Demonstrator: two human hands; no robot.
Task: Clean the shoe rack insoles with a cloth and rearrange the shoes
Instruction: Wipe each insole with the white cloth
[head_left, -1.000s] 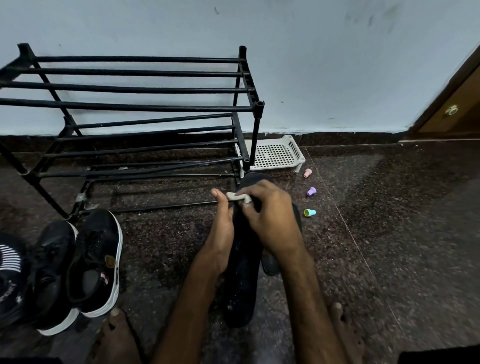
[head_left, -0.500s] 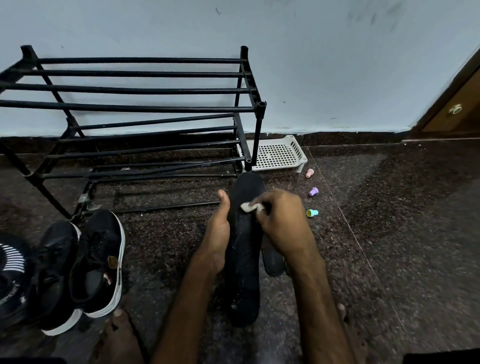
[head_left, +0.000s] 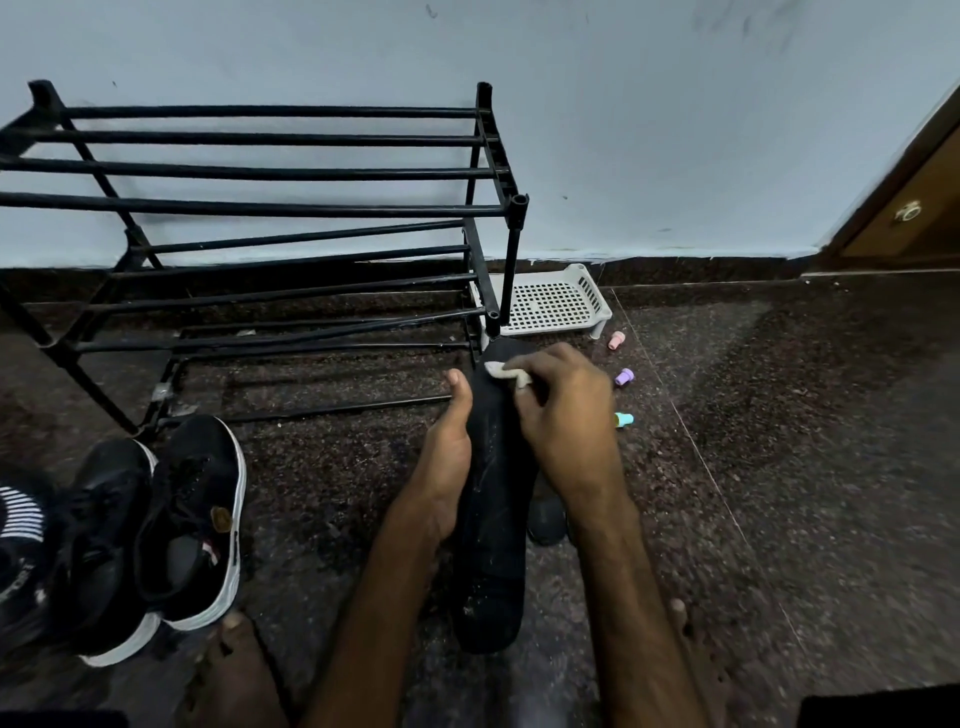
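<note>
A long black insole (head_left: 493, 525) is held up lengthwise in front of me, its far tip near the rack's corner. My left hand (head_left: 447, 457) grips its left edge, thumb pointing up along the side. My right hand (head_left: 563, 415) pinches a small white cloth (head_left: 506, 371) and presses it on the insole's far end. A second dark insole (head_left: 545, 517) lies on the floor under my right wrist, mostly hidden. The black metal shoe rack (head_left: 291, 208) stands bare against the wall. A pair of black sneakers with white soles (head_left: 156, 525) sits on the floor at the left.
A white perforated plastic tray (head_left: 553, 301) lies beside the rack's right leg. Three small coloured caps, pink (head_left: 616, 340), purple (head_left: 624, 376) and teal (head_left: 625, 419), lie on the dark granite floor. Another striped dark shoe (head_left: 21, 540) shows at the far left. A wooden door (head_left: 914, 208) is at the right.
My right hand slid the cloth down the insole toward me, then back up to its far end. The left hand kept its hold on the insole's edge.
</note>
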